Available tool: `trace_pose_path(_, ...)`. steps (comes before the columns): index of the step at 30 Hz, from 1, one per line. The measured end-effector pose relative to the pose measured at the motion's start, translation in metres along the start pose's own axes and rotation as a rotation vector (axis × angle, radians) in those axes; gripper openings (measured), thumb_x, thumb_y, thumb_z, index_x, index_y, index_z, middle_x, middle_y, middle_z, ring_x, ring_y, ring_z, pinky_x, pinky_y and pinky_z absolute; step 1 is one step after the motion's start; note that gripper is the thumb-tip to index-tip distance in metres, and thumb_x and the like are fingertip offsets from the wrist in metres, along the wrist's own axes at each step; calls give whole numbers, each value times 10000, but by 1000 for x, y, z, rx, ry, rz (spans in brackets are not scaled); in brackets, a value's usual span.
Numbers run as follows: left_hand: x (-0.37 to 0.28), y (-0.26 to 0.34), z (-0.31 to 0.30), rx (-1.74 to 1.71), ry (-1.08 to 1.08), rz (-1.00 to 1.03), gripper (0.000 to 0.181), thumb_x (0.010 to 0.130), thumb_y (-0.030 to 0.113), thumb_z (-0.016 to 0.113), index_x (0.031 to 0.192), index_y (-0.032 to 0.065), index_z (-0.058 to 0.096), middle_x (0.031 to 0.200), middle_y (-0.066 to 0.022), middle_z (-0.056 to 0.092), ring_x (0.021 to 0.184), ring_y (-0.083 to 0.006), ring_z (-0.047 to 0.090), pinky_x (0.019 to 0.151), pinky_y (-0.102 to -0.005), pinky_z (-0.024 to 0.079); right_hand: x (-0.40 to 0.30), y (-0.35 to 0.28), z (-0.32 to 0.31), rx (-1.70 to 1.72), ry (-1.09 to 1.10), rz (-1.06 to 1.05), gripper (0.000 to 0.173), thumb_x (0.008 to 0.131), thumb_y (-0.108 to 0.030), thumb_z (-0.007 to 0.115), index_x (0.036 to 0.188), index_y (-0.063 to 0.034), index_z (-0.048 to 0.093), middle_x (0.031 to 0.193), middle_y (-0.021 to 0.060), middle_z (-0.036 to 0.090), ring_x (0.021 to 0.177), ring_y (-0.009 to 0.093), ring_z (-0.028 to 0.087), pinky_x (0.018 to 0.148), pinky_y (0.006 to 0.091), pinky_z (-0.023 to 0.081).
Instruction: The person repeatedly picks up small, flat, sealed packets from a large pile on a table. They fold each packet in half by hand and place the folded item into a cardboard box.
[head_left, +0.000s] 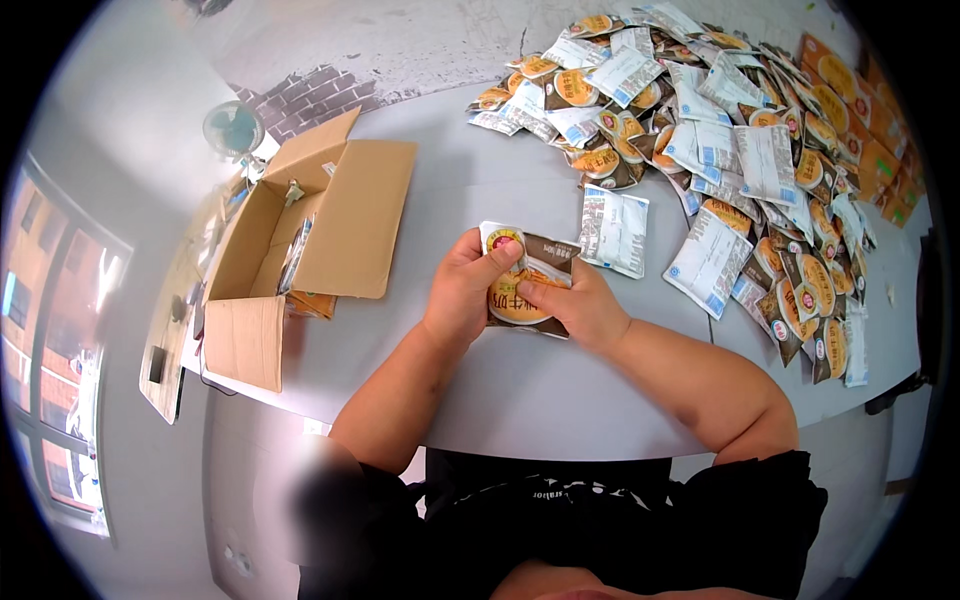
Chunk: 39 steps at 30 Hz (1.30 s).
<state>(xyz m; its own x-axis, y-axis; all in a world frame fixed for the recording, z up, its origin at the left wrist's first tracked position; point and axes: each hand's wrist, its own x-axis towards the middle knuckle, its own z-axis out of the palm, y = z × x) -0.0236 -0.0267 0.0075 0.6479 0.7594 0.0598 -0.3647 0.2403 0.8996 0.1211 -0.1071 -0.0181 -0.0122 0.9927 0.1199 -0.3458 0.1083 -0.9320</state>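
Both hands meet over the grey table, near its middle. My left hand (465, 281) grips the left side of a printed milk pouch (532, 319), its thumb across the front. On the pouch's right side my right hand (581, 304) holds on, thumb pressed to the front. The pouch is brown with a yellow round picture, and its front faces up. A single pouch (613, 231) lies back side up just beyond my right hand. Farther right spreads a large heap of similar pouches (690, 142), some showing white backs, others brown fronts.
An open cardboard box (360, 217) stands at the left with its flaps out and some pouches inside. Orange printed cartons (874, 120) are stacked beyond the heap at the far right. A small fan (233, 129) stands behind the box.
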Motion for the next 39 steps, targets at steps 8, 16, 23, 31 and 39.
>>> trace_pose_path(8, 5, -4, -12, -87, -40, -14, 211, 987, 209, 529, 1024, 10, 587, 971, -96, 659, 857, -182, 642, 782, -336, 540, -1, 2, -1, 85, -40, -12, 380, 920, -67, 607, 1281, 6, 514, 1210, 80, 600, 1084, 152, 579, 942, 318, 483)
trace_pose_path(16, 3, -5, -9, 86, -86, 6, 513, 1021, 450, 394, 1202, -12, 522, 1158, -122, 610, 1040, -189, 590, 919, -338, 479, 1, 0, -1, 189, 49, -15, 359, 924, -82, 608, 1262, 4, 521, 1191, 97, 606, 1066, 168, 592, 939, 331, 494)
trace_pose_path(23, 3, -14, -13, 586, -211, -89, 603, 985, 545, 415, 1256, 12, 501, 1135, -76, 609, 1014, -150, 584, 893, -299, 478, -3, -11, 1, -59, 146, -197, 311, 949, -209, 605, 1157, 18, 561, 1063, 71, 637, 949, 134, 606, 812, 290, 512)
trace_pose_path(31, -8, -16, 2, 760, -78, 136, 380, 960, 410, 575, 1062, 49, 636, 909, -36, 672, 789, -163, 628, 690, -323, 518, 4, -12, -6, -54, 207, -186, 370, 928, -301, 641, 1069, 30, 558, 1002, 83, 634, 891, 107, 599, 768, 265, 511)
trace_pose_path(39, -5, -10, 1, 1062, -109, 373, 296, 931, 348, 616, 1017, 66, 643, 860, -120, 687, 774, -337, 650, 676, -390, 513, 8, -10, -8, 43, 183, -130, 387, 923, -314, 653, 1067, 31, 552, 991, 75, 626, 865, 97, 594, 752, 265, 512)
